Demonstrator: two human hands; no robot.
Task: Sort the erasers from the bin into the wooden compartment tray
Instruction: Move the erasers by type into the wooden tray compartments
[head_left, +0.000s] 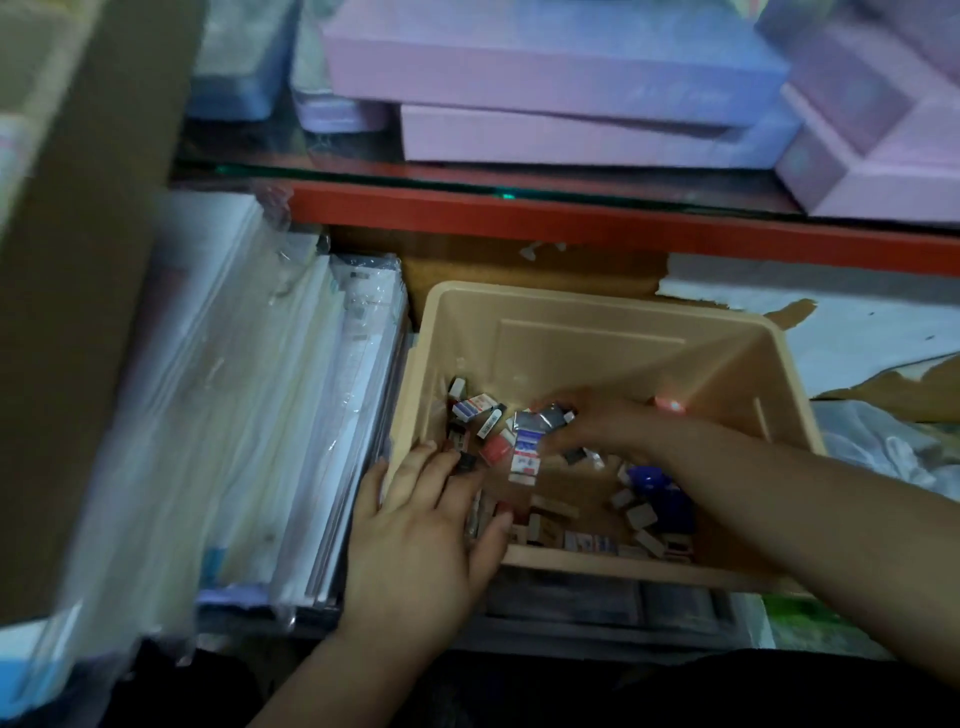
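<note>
At the near-left corner of the beige bin (587, 306), the person's left hand (415, 535) lies over the rim, palm down, fingers spread loosely and reaching inside. Its fingertips touch a small dark eraser (466, 462) on the bin floor, but I cannot tell whether they pinch it or merely rest on it; the picture is dim and blurred there.

Just beyond, near the middle of the bin, the right hand (597, 423) comes in from the right, forearm crossing the near-right corner. Its fingers are curled around a small clutch of wrapped erasers (540, 423), silver, blue and white, held off the floor.

The rest of the erasers (639, 525) lie loose on the bin floor: a scatter against the left wall, some in red, white and blue sleeves, and a row of pale ones along the near wall toward the right corner. A dark blue object (655, 486) sits among those on the right; it may be a lid or a sharpener.

To the left of the bin, touching its side, stand plastic-wrapped packs of paper (291, 415). A brown cardboard box (78, 260) fills the far left. Beyond the bin runs a red shelf edge (571, 218) under a glass top, and on it lie stacked pink boxes (561, 67).
</note>
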